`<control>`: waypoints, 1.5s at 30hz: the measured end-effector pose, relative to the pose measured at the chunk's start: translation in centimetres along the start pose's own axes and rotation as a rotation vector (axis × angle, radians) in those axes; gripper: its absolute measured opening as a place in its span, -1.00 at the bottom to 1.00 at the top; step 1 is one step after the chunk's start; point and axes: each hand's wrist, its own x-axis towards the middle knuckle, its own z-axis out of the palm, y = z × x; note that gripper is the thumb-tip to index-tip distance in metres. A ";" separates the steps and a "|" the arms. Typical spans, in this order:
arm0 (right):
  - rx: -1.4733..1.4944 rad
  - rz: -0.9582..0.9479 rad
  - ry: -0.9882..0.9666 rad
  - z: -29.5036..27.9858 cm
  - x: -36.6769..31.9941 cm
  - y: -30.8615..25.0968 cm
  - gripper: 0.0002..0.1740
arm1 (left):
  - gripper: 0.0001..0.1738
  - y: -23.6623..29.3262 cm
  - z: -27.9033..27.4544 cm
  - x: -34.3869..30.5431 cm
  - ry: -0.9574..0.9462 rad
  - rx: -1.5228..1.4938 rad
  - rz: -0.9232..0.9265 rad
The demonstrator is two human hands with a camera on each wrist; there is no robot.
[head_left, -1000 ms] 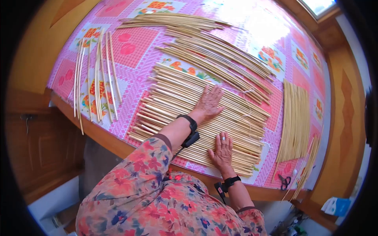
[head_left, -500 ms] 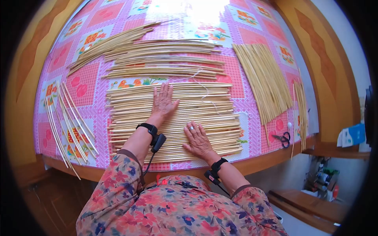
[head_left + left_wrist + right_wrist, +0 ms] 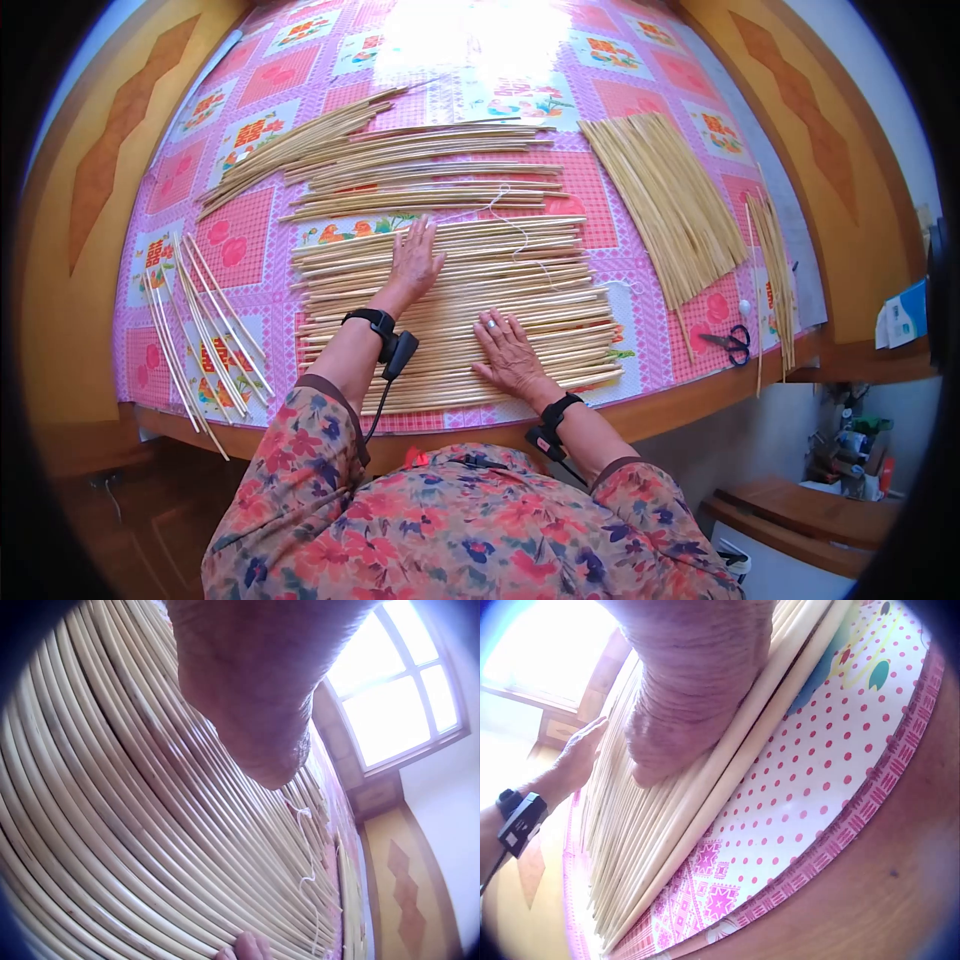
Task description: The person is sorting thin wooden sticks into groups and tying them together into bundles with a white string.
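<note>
A broad layer of slender pale stalks [image 3: 460, 300] lies side by side on the patterned tablecloth, in line with the table's front edge. My left hand [image 3: 415, 262] rests flat on the stalks near their far side, fingers straight and pointing away. Closer to the front edge, my right hand [image 3: 510, 357] lies on the same layer with straight, slightly spread fingers and a ring. White string [image 3: 522, 240] runs loosely over the right part of the stalks. In the right wrist view, the tablecloth's dotted border [image 3: 810, 772] shows beside the nearest stalks.
Several loose bundles of stalks [image 3: 430, 170] lie beyond the layer. A few thin sticks [image 3: 205, 330] are at the left. On the right are a tight panel of stalks [image 3: 670, 205], dark scissors [image 3: 735, 345], a small white ball [image 3: 745, 307] and a narrow bundle [image 3: 775, 270].
The head view has turned, so the layer of stalks now appears more level and farther left. Both hands stay laid on the stalks in about the same places.
</note>
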 end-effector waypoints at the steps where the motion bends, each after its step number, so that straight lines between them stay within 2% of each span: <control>1: 0.013 0.008 0.000 0.1 0.0 0.0 -0.23 | -0.35 -0.2 -0.3 -0.4 0.054 0.008 -0.012; 6: 0.032 0.009 0.007 0.0 0.2 0.1 -0.25 | -0.40 -1.5 -2.6 -4.1 0.008 0.103 0.027; 8: 0.036 -0.009 0.035 0.1 0.5 0.2 -0.27 | -0.41 -1.8 -3.4 -6.1 -0.054 0.151 0.103; 12: 0.120 0.022 0.058 -0.3 1.0 0.4 -0.29 | -0.39 -2.1 -3.5 -10.2 -0.113 0.156 0.081; 15: 0.178 0.054 0.128 -1.7 1.1 0.8 -0.39 | -0.38 -1.6 -3.6 -12.1 -0.097 0.104 0.154; 17: 0.211 -0.019 0.135 -3.8 1.0 0.6 -0.49 | -0.36 -0.8 -4.0 -13.1 -0.161 0.152 0.094; 20: 0.187 -0.042 0.128 -4.7 0.5 2.2 -0.55 | -0.37 0.3 -4.9 -14.0 -0.188 0.173 0.096; 22: 0.106 -0.013 0.148 -5.4 0.7 3.2 -0.54 | -0.37 0.6 -5.6 -13.8 -0.200 0.192 0.022; 24: 0.012 -0.005 0.217 -6.0 1.6 4.0 -0.50 | -0.37 0.7 -5.9 -12.9 -0.126 0.171 0.043; 26: -0.044 -0.026 0.208 -6.7 2.9 4.0 -0.45 | -0.36 1.1 -5.9 -11.8 -0.088 0.178 0.013; 33: -0.067 -0.079 0.226 -4.1 9.6 2.9 -0.28 | -0.34 1.2 -4.0 -7.5 0.063 0.157 -0.012; 41: -0.064 -0.004 0.078 -0.6 14.7 4.9 -0.21 | -0.34 -1.0 -0.3 -2.2 0.129 0.107 -0.020; 45: -0.047 0.025 0.014 0.9 14.5 5.7 -0.18 | -0.34 -1.7 0.9 -1.7 0.057 0.110 -0.022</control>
